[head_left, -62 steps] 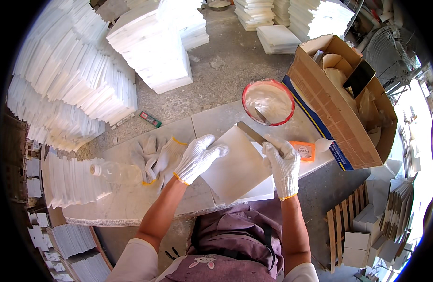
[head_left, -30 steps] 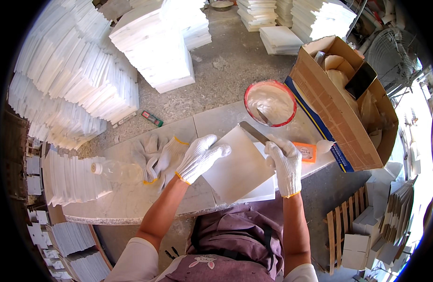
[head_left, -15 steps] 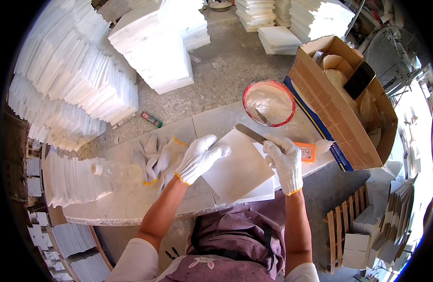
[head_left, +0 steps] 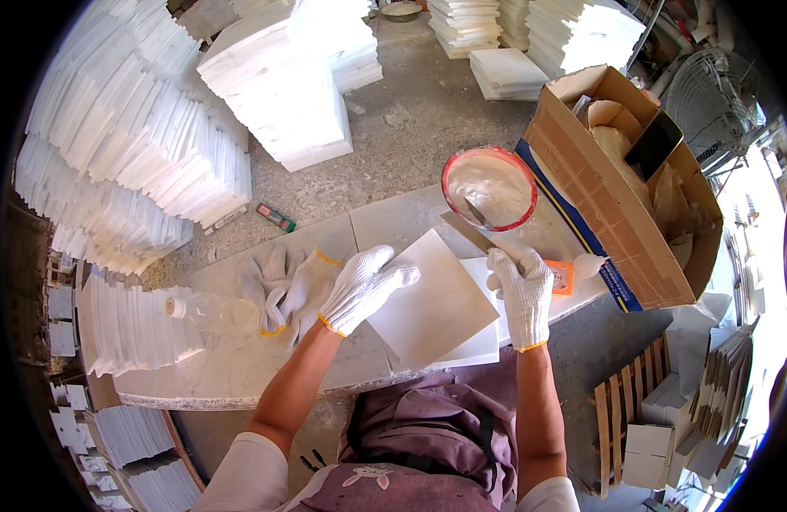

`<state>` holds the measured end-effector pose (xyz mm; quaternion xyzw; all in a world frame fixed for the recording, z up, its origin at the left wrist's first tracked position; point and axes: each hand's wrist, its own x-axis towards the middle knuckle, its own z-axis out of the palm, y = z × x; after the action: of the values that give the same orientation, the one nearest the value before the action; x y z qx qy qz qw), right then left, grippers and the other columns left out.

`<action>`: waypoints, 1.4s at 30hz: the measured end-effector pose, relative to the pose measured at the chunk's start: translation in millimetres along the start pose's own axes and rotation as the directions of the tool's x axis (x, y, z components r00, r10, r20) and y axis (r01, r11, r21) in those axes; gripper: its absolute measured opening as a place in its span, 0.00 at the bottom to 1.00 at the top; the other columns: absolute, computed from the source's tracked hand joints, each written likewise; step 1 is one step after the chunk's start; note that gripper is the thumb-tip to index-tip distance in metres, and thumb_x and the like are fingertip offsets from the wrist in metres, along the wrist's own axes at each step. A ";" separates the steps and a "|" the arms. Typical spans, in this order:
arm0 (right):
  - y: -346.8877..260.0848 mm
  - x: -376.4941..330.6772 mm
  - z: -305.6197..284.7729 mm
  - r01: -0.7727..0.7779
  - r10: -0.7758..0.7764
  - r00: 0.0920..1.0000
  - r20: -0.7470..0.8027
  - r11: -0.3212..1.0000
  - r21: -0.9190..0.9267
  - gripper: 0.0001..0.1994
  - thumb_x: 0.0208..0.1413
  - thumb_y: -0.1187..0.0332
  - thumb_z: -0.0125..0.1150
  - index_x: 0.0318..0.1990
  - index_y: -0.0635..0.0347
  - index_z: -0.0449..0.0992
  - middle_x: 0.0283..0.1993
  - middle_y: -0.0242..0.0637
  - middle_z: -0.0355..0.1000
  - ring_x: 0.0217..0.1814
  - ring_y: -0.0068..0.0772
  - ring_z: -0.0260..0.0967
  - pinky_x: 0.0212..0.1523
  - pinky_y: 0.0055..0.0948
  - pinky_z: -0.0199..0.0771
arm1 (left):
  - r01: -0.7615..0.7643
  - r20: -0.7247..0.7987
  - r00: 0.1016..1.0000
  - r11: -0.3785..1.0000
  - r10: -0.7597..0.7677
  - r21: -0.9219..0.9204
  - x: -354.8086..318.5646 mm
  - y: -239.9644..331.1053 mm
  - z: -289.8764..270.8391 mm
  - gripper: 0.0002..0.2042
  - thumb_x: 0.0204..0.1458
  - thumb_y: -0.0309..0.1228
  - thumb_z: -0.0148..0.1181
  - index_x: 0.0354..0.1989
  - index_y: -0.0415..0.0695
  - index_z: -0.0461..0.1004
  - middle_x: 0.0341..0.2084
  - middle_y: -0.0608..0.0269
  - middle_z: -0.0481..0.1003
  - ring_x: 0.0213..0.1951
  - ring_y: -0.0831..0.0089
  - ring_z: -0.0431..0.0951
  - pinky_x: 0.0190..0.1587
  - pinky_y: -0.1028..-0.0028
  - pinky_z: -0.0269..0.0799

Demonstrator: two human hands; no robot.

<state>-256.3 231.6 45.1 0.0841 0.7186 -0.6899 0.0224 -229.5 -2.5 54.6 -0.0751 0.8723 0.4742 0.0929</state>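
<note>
A white square tile [head_left: 432, 307] is lain flat on the desk [head_left: 240, 358], pressed at its left edge by the gloved left hand [head_left: 364, 286], its grip spread wide. A putty knife [head_left: 472, 224] is clasped in the right hand [head_left: 520, 286], its blade tip dipped in the red-rimmed bowl [head_left: 489, 188] just beyond the tile.

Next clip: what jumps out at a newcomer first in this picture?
Two white-gloved hands over a white square tile at the middle of the stone bench: the left hand lies flat on it, the right hand holds a scraper whose blade reaches into the red-rimmed bowl of pale paste just beyond. Great stacks of white tiles fill the floor at upper left, and an open cardboard box stands at right.
</note>
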 end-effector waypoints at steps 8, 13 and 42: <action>17.4 52.0 -22.5 0.249 -0.338 0.922 -0.189 0.891 -0.381 0.10 0.56 0.69 0.61 0.44 0.60 0.81 0.37 0.39 0.79 0.33 0.32 0.75 0.35 0.30 0.74 | 0.034 0.033 0.999 0.999 -0.035 0.022 -0.9 0.3 -3.2 0.19 0.51 0.43 0.64 0.29 0.36 0.72 0.20 0.55 0.69 0.25 0.72 0.65 0.31 0.67 0.65; 29.6 77.2 -24.5 0.330 -0.483 0.875 0.037 0.540 -0.774 0.13 0.56 0.66 0.60 0.47 0.58 0.80 0.44 0.47 0.78 0.39 0.47 0.76 0.42 0.38 0.76 | 0.001 0.018 1.000 0.999 -0.002 0.032 4.2 -8.5 0.6 0.17 0.52 0.40 0.65 0.25 0.39 0.69 0.19 0.66 0.63 0.27 0.80 0.60 0.28 0.72 0.62; 71.1 9.8 -138.7 0.140 -0.337 0.798 -0.500 0.910 -0.391 0.10 0.57 0.65 0.63 0.44 0.58 0.77 0.42 0.33 0.75 0.45 0.26 0.71 0.50 0.29 0.70 | 0.079 0.073 0.994 0.995 -0.083 0.053 18.0 -21.1 7.2 0.18 0.51 0.41 0.65 0.28 0.36 0.69 0.21 0.68 0.64 0.29 0.81 0.61 0.30 0.71 0.63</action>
<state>-243.5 373.0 -20.0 0.1836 0.8047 -0.5001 -0.2621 -241.8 -8.6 29.4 -0.0902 0.8760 0.4507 0.1464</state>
